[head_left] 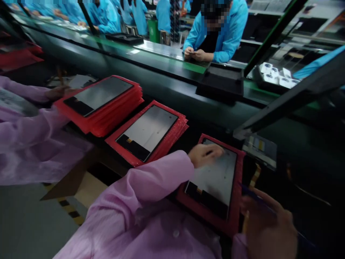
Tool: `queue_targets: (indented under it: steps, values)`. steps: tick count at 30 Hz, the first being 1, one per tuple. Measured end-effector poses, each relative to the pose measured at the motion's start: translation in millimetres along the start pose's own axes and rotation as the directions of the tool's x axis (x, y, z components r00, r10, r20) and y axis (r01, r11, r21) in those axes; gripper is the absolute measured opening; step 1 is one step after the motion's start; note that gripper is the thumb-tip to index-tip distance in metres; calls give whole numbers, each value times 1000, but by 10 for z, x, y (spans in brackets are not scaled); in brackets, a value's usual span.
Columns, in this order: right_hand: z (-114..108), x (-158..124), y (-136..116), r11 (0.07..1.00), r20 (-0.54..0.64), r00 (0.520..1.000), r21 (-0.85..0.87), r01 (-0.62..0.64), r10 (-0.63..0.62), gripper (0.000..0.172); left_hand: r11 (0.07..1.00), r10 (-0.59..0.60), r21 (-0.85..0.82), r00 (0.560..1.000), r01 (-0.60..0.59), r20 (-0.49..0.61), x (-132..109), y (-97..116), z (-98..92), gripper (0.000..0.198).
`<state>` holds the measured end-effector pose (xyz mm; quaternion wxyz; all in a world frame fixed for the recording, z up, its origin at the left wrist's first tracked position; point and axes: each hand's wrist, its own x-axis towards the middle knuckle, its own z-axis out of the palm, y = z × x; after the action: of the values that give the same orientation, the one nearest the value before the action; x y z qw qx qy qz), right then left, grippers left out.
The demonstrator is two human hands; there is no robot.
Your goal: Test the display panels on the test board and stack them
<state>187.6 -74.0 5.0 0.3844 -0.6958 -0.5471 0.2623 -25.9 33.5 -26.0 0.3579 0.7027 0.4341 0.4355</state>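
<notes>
A grey display panel point(215, 176) lies in a red tray point(237, 201) right in front of me. My left hand point(205, 154), in a pink sleeve, rests on the panel's upper left corner with its fingers stretched out flat and nothing in them. At the tray's lower right corner my right hand point(266, 223) is closed round a thin blue pen-like tool point(256, 199); the tool's tip points toward the tray's right edge.
Two stacks of red trays with panels point(148, 131) point(101, 102) lie to the left. A co-worker's pink-sleeved hand point(58, 92) touches the far stack. A dark conveyor point(167, 72) runs behind, with a blue-coated person point(218, 36) across it. A black slanted frame bar point(291, 97) hangs at right.
</notes>
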Motion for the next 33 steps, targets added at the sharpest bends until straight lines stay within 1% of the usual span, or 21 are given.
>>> queue_targets:
  steps: [1,3,4,5,7,10,13,16,18,20,23,26,33]
  values:
    - [64,-37,-47,994,4,998,91,-57,57,27,999,-37,31,998,39,-60,26,-36,3,42]
    - [225,-97,-98,980,40,997,187,-74,68,25,994,-97,31,989,101,-112,76,-121,16,43]
    - [304,-117,-98,953,81,995,293,-75,53,21,991,-127,31,983,132,-131,101,-169,23,40]
    - [370,-132,-85,930,112,993,359,-78,39,16,987,-153,35,978,160,-144,125,-219,29,34]
    - [454,-153,-47,880,127,991,467,-89,32,10,978,-195,46,967,205,-164,168,-311,37,24]
    - [482,-179,-27,842,110,993,533,-84,30,6,968,-226,72,961,240,-159,198,-385,42,22]
    - [505,-202,-27,880,146,989,472,-51,-21,8,956,-213,174,967,236,-141,186,-374,43,24]
    - [585,-222,28,932,178,979,362,26,-97,6,936,-207,270,973,227,-100,167,-347,47,26]
    - [652,-232,88,947,161,980,315,58,-114,3,921,-210,320,975,223,-75,161,-343,51,26]
    - [704,-238,143,953,121,987,297,67,-108,6,907,-213,358,975,220,-58,159,-348,56,27]
    - [737,-240,185,958,64,994,279,72,-94,19,898,-218,380,975,220,-48,156,-353,64,27]
    - [739,-237,192,967,36,994,237,89,-101,32,893,-228,389,973,227,-45,154,-348,70,28]
    - [756,-237,188,979,78,988,167,118,-133,34,887,-236,400,971,229,-32,156,-334,67,28]
